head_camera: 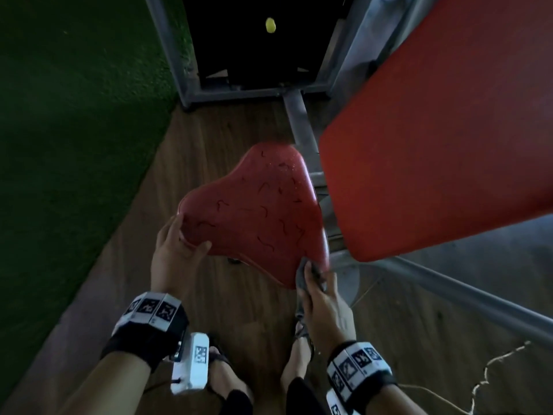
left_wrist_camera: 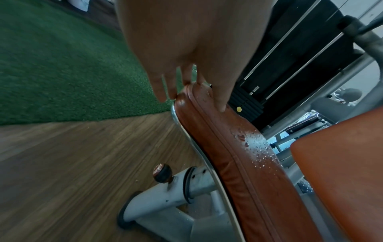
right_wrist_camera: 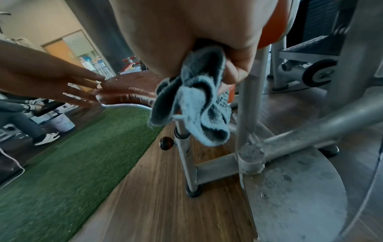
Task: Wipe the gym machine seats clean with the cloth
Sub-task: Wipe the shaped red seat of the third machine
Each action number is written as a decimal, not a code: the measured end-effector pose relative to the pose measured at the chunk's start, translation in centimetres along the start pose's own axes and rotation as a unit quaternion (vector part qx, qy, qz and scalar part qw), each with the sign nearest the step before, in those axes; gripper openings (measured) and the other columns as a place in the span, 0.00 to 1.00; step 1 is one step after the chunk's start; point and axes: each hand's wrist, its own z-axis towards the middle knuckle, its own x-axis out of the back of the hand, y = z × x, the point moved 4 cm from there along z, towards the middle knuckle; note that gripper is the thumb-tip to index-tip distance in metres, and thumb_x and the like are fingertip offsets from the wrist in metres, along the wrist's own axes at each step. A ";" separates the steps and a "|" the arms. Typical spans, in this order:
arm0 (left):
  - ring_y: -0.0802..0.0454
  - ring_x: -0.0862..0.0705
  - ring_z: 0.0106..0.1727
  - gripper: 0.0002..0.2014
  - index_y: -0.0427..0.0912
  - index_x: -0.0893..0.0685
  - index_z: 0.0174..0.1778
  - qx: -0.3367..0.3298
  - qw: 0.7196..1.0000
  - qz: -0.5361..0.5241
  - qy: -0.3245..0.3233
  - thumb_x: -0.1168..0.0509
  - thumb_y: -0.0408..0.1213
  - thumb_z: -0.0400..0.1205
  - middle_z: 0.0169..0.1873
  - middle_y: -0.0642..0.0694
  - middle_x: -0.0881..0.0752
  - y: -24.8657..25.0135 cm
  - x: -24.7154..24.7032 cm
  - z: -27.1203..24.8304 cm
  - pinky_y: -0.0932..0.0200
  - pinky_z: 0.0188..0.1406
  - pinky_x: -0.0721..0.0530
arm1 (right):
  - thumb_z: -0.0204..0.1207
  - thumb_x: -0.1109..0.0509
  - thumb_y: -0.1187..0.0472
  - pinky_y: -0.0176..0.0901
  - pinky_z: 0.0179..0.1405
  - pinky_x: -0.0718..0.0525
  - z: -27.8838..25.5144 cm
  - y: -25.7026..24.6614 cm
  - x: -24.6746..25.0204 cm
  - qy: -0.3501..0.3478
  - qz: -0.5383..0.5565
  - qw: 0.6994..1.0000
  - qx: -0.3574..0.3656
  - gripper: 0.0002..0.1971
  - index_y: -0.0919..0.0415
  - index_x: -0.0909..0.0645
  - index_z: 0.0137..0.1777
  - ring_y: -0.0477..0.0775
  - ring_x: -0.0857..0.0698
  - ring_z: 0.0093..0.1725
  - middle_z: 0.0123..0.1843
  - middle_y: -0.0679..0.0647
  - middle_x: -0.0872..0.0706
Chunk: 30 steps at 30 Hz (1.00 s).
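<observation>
Cracked red seat (head_camera: 254, 211) steadied, cloth (right_wrist_camera: 192, 101) held at its near right corner.
The left hand (head_camera: 173, 253) is laid on the seat's left corner, fingers straight, thumb on top. The grey cloth is bunched in the curled fingers of the right hand (head_camera: 323, 307). Droplets are seen on the seat.

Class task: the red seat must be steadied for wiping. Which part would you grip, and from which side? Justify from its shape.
Probably take the seat by its near-left lobe, from the left: its rounded padded edge juts clear of the post and backrest, leaving room for thumb above, fingers beside. The left hand rests there; the right hand holds the cloth.
</observation>
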 end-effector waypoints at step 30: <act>0.37 0.23 0.69 0.38 0.54 0.32 0.79 0.011 0.993 0.096 0.069 0.24 0.50 0.74 0.73 0.46 0.23 -0.9 -0.8 0.2 0.31 0.61 0.21 | 0.87 0.49 0.48 0.52 0.44 0.12 5.7 -2.1 3.0 -0.113 -0.177 0.978 0.010 0.29 0.55 0.49 0.86 0.58 0.15 0.56 0.75 0.56 0.37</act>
